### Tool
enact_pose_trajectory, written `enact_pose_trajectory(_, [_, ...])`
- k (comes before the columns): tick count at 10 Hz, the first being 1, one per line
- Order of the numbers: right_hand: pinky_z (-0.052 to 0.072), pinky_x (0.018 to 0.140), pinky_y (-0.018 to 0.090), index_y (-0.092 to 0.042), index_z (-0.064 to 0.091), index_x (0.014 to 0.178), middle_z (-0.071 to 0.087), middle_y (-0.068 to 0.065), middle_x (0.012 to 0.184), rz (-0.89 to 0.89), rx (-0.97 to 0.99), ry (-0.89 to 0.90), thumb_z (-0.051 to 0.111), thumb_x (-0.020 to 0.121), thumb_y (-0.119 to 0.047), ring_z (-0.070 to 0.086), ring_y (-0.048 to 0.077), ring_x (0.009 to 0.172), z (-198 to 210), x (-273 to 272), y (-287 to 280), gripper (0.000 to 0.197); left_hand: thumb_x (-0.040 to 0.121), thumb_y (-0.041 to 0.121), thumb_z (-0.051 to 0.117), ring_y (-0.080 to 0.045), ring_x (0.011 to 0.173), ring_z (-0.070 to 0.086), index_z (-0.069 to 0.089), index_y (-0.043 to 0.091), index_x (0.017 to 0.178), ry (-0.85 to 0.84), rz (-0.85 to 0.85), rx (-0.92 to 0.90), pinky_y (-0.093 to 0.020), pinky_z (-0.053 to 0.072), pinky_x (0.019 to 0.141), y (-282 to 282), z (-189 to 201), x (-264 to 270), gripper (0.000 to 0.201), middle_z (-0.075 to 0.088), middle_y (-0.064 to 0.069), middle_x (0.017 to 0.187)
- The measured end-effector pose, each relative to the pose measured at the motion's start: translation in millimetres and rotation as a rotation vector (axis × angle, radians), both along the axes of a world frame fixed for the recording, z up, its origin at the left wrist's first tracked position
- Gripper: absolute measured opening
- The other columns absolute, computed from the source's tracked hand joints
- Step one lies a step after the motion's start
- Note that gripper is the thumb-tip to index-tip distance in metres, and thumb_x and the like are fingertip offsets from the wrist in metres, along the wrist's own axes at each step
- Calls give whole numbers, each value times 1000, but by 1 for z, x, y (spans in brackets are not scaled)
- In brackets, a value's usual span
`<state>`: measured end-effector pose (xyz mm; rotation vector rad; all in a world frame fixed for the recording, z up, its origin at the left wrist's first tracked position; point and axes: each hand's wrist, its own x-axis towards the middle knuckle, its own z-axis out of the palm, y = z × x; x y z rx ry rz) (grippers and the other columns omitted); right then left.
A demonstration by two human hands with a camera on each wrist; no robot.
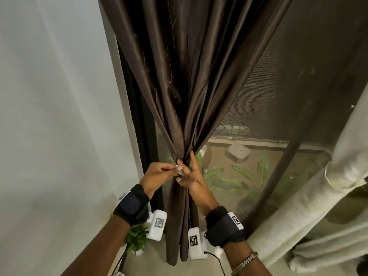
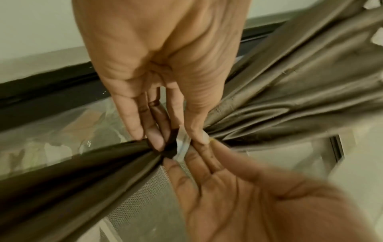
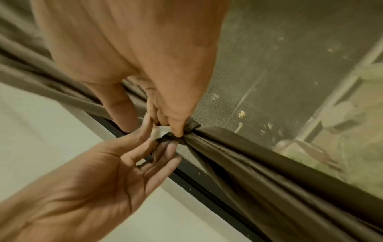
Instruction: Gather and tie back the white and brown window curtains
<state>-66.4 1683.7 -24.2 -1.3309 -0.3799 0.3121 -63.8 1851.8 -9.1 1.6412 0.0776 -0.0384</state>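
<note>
The brown curtain (image 1: pixel 189 76) hangs bunched into one narrow bundle beside the window. At the gather, my left hand (image 1: pixel 176 169) pinches a small white tab (image 2: pixel 182 145) at the end of a dark tie band (image 2: pixel 170 149) wrapped round the folds. My right hand (image 1: pixel 185 173) meets it from the other side; its fingertips (image 3: pixel 176 131) pinch the band (image 3: pixel 192 126) next to the tab (image 3: pixel 160 131), with the index finger pointing up along the cloth. The white curtain (image 1: pixel 338 186) hangs bunched at the right edge, away from both hands.
A white wall (image 1: pixel 49 116) fills the left, with the dark window frame (image 1: pixel 139 126) beside it. Behind the curtain is a mesh screen (image 1: pixel 268 86), with leafy plants (image 1: pixel 229 176) outside. A small potted plant (image 1: pixel 137 238) stands on the floor below my left wrist.
</note>
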Motion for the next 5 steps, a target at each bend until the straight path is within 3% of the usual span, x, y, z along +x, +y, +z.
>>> enact_pose_trajectory(1, [49, 114, 33, -26, 29, 164, 49, 10, 162, -10, 166, 146, 49, 94, 16, 53, 24, 146, 4, 0, -7, 84, 96, 21, 78, -13, 91, 76, 84, 10, 100, -80, 56, 166, -27, 56, 91, -6, -4, 3, 13, 83, -7, 96])
enact_pose_trajectory(2, [44, 119, 41, -18, 50, 152, 67, 13, 144, -36, 222, 212, 47, 101, 9, 62, 27, 137, 2, 0, -21, 57, 98, 15, 74, -15, 87, 73, 80, 13, 98, -156, 129, 436, -26, 52, 84, -9, -15, 6, 7, 79, -2, 95])
enact_pose_trajectory(3, [52, 109, 42, -10, 61, 141, 73, 13, 134, -113, 8, 154, 53, 105, 3, 70, 17, 125, 2, 0, -38, 39, 98, 12, 68, -31, 93, 73, 76, 12, 108, -287, 278, 706, -39, 59, 85, -14, -31, 5, 12, 72, -8, 110])
enact_pose_trajectory(4, [59, 88, 24, -2, 66, 133, 75, 12, 125, -163, -252, 18, 55, 105, 6, 72, -2, 104, -2, 5, -67, 31, 94, 13, 69, -28, 99, 69, 63, 22, 125, -404, 381, 841, -43, 62, 76, -40, -35, -11, 33, 52, -4, 132])
enact_pose_trajectory(5, [54, 83, 18, -5, 72, 123, 73, -3, 111, -166, -502, -104, 52, 100, 11, 68, -10, 94, 6, 19, -101, 34, 93, 17, 69, -29, 112, 64, 61, 21, 128, -575, 445, 860, -39, 60, 77, -78, -21, -19, 36, 48, -5, 131])
